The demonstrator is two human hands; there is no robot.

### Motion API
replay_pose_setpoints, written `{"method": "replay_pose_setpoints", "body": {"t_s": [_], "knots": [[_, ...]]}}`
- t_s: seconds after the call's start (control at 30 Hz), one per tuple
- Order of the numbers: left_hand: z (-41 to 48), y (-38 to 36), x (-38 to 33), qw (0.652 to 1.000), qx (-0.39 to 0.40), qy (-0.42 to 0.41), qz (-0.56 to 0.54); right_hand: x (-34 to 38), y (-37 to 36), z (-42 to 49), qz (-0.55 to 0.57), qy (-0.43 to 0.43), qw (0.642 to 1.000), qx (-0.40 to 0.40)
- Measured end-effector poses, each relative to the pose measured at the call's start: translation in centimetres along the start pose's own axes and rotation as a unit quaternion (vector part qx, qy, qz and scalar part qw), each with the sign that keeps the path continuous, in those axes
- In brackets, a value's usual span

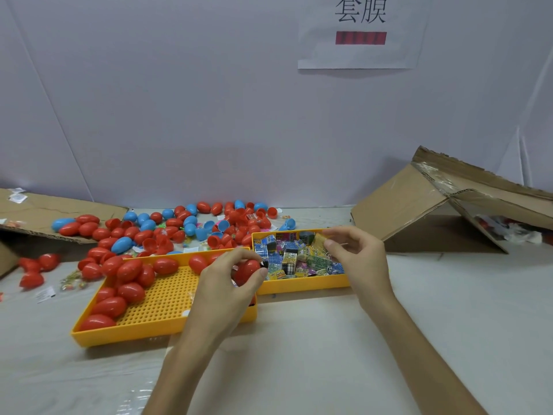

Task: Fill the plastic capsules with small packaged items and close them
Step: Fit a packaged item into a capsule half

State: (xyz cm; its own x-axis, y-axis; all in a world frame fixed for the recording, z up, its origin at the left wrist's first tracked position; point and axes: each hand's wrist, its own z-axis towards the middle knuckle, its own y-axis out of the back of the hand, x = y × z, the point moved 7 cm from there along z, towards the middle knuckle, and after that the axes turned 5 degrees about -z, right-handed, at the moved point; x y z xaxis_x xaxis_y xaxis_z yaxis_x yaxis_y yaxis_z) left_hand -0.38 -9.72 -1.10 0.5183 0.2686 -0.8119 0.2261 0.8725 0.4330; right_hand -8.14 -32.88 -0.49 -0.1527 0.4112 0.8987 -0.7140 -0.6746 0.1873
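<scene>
Left hand (227, 274) grip curled round red capsule (247, 271). Right hand (359, 256), at capsule's 2 o'clock, appears to pinch yellow packet (317, 241). Steady capsule; seat packet fully before closing.

left grip (227, 280) curled closed, right grip (359, 256) pinching at fingertips, both forearms extended

left hand (223, 275) hides much of the red capsule (247, 269) it grips and the perforated tray (134, 336) right end, unclear if right hand (356, 253) pinches a packet, packets (287, 259) print too small to read, cardboard box (419, 205) cut by right edge, its contents blurred
</scene>
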Motion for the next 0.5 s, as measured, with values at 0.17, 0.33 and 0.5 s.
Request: {"method": "replay_pose_setpoints", "body": {"t_s": [0.17,0.33,0.5], "knots": [[0.1,-0.8,0.4,0.991,0.016,0.066,-0.119,0.1,-3.8,-1.6,0.142,-0.089,0.976,0.141],[0.0,-1.7,-0.1,0.960,0.061,0.122,-0.244,1.2,-5.9,-3.1,0.200,-0.099,0.952,0.209],[-0.2,-2.2,0.2,0.950,0.078,0.150,-0.264,1.8,-6.0,-3.4,0.175,-0.067,0.960,0.209]]}}
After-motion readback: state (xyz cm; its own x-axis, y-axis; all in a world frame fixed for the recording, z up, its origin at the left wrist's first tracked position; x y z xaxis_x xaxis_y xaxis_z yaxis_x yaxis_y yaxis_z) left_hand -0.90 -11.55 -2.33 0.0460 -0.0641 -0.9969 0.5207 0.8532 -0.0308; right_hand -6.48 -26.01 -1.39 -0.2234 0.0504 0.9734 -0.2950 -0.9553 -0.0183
